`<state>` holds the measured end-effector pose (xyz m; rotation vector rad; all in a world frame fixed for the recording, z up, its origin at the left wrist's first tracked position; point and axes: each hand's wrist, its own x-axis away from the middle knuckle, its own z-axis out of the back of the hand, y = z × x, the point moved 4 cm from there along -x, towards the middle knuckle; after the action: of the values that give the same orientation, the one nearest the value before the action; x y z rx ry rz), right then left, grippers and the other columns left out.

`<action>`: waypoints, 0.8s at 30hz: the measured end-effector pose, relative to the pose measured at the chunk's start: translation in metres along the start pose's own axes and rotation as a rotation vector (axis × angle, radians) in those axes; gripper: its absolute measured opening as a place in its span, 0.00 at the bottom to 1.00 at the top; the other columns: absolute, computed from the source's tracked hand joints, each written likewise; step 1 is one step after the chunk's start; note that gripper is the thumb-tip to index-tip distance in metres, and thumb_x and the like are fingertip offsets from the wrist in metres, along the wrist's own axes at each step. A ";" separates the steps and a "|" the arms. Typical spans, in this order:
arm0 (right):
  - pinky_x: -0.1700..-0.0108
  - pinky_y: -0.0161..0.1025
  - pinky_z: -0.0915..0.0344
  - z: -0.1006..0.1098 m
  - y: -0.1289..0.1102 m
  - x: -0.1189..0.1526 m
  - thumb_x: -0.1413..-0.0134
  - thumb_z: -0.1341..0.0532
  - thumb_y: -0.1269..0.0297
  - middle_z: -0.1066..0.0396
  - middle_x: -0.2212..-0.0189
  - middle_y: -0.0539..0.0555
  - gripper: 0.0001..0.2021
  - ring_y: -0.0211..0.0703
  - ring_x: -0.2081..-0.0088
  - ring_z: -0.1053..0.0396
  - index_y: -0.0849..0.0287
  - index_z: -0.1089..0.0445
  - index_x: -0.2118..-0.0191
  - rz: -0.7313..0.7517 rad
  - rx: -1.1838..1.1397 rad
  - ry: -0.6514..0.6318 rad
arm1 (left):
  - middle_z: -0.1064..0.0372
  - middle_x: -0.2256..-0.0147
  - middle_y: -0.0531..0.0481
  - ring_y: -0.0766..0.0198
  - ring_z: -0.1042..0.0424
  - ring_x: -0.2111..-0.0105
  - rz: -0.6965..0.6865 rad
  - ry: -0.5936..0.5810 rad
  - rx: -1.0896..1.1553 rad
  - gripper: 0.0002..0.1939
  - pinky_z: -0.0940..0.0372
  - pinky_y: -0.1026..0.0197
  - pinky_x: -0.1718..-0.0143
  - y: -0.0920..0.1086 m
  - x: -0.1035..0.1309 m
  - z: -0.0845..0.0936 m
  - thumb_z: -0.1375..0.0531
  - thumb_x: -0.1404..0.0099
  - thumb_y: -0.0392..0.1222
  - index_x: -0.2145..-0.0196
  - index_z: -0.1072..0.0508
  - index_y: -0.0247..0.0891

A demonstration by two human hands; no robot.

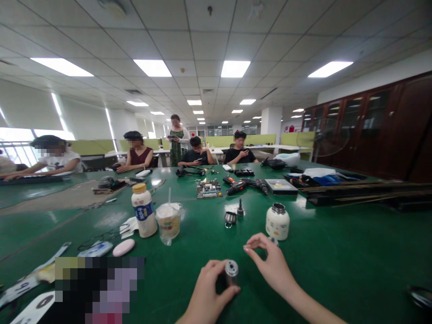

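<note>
My left hand is wrapped around a small silver metal cylinder, with its thumb on the near side. The cylinder stands upright, and small dark holes show in its round top face. To the right of it, my right hand hovers with thumb and fingertips brought together in a pinch. Anything between those fingertips is too small to make out. Just behind the right hand is a cream jar with a metal neck and no lid on it. A small greyish piece, partly hidden by the hand, lies at the jar's foot.
Farther off lie a metal ring-handled part, a dark upright bit, a circuit board and power drills. A milk bottle and a plastic cup stand left. Several people sit or stand beyond.
</note>
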<state>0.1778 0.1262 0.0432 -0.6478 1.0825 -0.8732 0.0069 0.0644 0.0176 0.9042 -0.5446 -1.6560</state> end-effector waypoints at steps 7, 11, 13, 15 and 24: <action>0.55 0.44 0.33 -0.014 0.024 0.019 0.51 0.39 0.72 0.25 0.67 0.52 0.05 0.48 0.61 0.27 0.57 0.29 0.67 -0.001 0.077 -0.157 | 0.29 0.56 0.46 0.54 0.31 0.54 -0.016 0.035 0.034 0.21 0.38 0.55 0.50 -0.003 0.002 -0.001 0.33 0.46 0.35 0.53 0.26 0.40; 0.56 0.45 0.31 -0.014 0.014 0.013 0.49 0.39 0.71 0.24 0.64 0.55 0.04 0.47 0.63 0.25 0.58 0.30 0.65 -0.073 -0.101 -0.149 | 0.29 0.56 0.46 0.54 0.31 0.55 -0.006 0.025 0.025 0.20 0.38 0.55 0.50 -0.002 0.002 -0.001 0.33 0.46 0.36 0.54 0.26 0.40; 0.55 0.45 0.30 -0.013 0.002 0.009 0.50 0.38 0.70 0.25 0.59 0.57 0.06 0.47 0.61 0.25 0.58 0.32 0.64 -0.078 -0.220 -0.110 | 0.28 0.57 0.47 0.54 0.31 0.55 -0.015 0.007 0.022 0.20 0.38 0.55 0.51 -0.001 0.001 -0.001 0.32 0.46 0.37 0.54 0.26 0.41; 0.53 0.45 0.31 -0.015 -0.011 0.007 0.49 0.38 0.70 0.26 0.57 0.56 0.06 0.46 0.60 0.25 0.58 0.33 0.63 -0.042 -0.294 -0.097 | 0.28 0.56 0.47 0.55 0.31 0.55 -0.034 -0.007 0.025 0.20 0.39 0.55 0.51 0.000 0.002 -0.001 0.32 0.46 0.37 0.54 0.26 0.42; 0.57 0.38 0.32 -0.025 -0.042 0.015 0.48 0.41 0.78 0.26 0.67 0.50 0.09 0.42 0.63 0.27 0.57 0.30 0.64 0.085 -0.127 -0.231 | 0.27 0.59 0.48 0.54 0.31 0.57 -0.043 -0.003 -0.006 0.16 0.38 0.56 0.53 0.003 0.002 -0.002 0.32 0.46 0.36 0.58 0.24 0.41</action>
<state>0.1457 0.0906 0.0617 -0.7826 0.9543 -0.6425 0.0097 0.0623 0.0182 0.9151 -0.5252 -1.6971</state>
